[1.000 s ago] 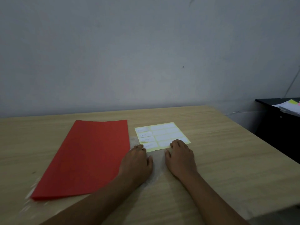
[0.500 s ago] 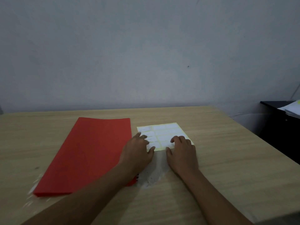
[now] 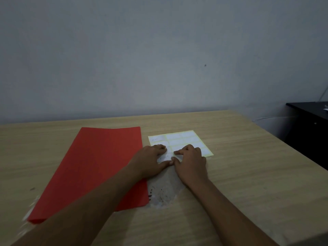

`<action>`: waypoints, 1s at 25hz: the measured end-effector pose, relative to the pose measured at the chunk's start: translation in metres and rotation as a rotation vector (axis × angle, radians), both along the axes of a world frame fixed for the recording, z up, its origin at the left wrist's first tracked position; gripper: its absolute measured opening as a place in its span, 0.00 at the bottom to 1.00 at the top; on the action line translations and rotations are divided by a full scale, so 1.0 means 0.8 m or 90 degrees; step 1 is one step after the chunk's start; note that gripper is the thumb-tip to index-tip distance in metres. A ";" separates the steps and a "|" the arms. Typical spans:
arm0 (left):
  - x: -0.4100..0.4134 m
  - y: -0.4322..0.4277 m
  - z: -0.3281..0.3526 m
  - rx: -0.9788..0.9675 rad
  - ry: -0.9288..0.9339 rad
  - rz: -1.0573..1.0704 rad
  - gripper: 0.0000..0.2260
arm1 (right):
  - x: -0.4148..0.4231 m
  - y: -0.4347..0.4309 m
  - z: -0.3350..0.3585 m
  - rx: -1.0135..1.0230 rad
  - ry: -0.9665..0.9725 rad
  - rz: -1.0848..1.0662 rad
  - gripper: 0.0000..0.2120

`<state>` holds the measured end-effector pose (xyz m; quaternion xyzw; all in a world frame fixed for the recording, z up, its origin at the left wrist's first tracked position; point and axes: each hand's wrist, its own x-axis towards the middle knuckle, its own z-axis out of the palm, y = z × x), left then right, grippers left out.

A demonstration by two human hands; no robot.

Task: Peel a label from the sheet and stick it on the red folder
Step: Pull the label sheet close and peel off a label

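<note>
**Both hands on label sheet, folder beside left hand**

Label sheet [image 3: 179, 142] lies flat on wooden table [image 3: 248, 166], under and just beyond both hands. Pale yellow backing, white rectangular labels in a grid, two columns visible; faint scribbles on the left-column labels, too small to read. Near edge of sheet is covered by the hands.

Left hand [image 3: 150, 161] rests palm-down on the sheet's near-left corner, fingers spread flat and pointing toward the right hand, thumb stretched along the sheet's near edge. Loose, pressing, not gripping anything. Its wrist and forearm cross the folder's right edge.

Right hand [image 3: 190, 159] sits on the sheet's near-right part, fingers curled, index fingertip [image 3: 175, 152] pointing left at a label in the bottom row, thumb tip below it, just beside the left thumb. Looks like a pinch at the label edge, but whether a label is actually caught between thumb and finger — cannot tell, too small and dim.

Red folder [image 3: 99, 166] lies flat just left of the left hand, touching or nearly touching the sheet's left edge. Plain red, closed, long side running away from the person, far corners slightly angled.

A greyish scuffed patch [image 3: 163, 190] on the table sits between the two forearms, near the wrists.
</note>
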<state>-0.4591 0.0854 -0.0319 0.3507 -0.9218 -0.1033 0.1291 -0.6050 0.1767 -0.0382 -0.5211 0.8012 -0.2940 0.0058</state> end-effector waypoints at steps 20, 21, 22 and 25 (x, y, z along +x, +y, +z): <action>0.004 -0.005 0.007 0.048 0.036 0.029 0.35 | -0.001 0.004 0.008 -0.281 -0.305 0.040 0.06; 0.005 -0.004 0.007 0.058 0.042 0.032 0.36 | -0.001 0.004 0.012 -0.308 -0.323 0.032 0.07; 0.006 -0.004 0.006 0.064 0.043 0.032 0.38 | -0.001 0.001 0.015 -0.317 -0.345 0.022 0.07; 0.007 -0.004 0.006 0.057 0.032 0.027 0.43 | 0.000 -0.013 0.026 -0.301 -0.398 -0.013 0.06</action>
